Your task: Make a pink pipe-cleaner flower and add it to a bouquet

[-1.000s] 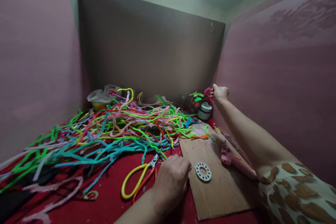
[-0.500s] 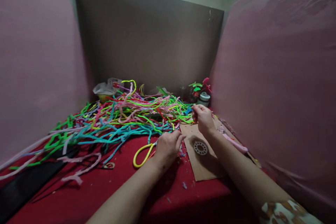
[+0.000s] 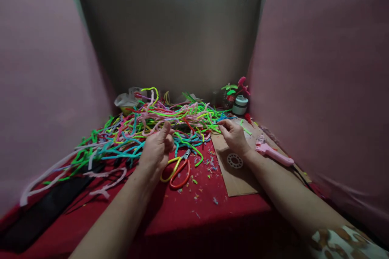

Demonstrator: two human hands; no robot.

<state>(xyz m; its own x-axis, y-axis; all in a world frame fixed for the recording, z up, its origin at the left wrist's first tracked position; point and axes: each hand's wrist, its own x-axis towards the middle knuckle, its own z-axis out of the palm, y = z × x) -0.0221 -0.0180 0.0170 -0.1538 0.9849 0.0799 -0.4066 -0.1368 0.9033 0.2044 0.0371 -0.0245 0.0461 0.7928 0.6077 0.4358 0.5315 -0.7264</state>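
A wide heap of fuzzy coloured stems [image 3: 170, 118] spreads over the red cloth. At its front edge my left hand [image 3: 159, 143] is curled with the thumb up; what its fingers hold, if anything, is hidden. My right hand [image 3: 232, 134] pinches at the heap's right end, above the cardboard, and what lies between its fingertips is too small to name. Scissors [image 3: 180, 170] with one yellow and one red handle rest between the hands. Below my right hand a white ring with holes [image 3: 235, 161] lies on the cardboard [image 3: 240, 184].
A pink glue gun [image 3: 275, 154] lies on the right, near a pale jar [image 3: 240, 105] and green and pink fuzzy shapes. A black flat strip [image 3: 45, 210] is at the left. Scraps dot the red cloth [image 3: 219, 218]. Pink sheets stand on both sides.
My left hand has moved left and up, off the scissors, which now show fully. My right hand has stayed near the heap's right end. The view has tilted down a little.
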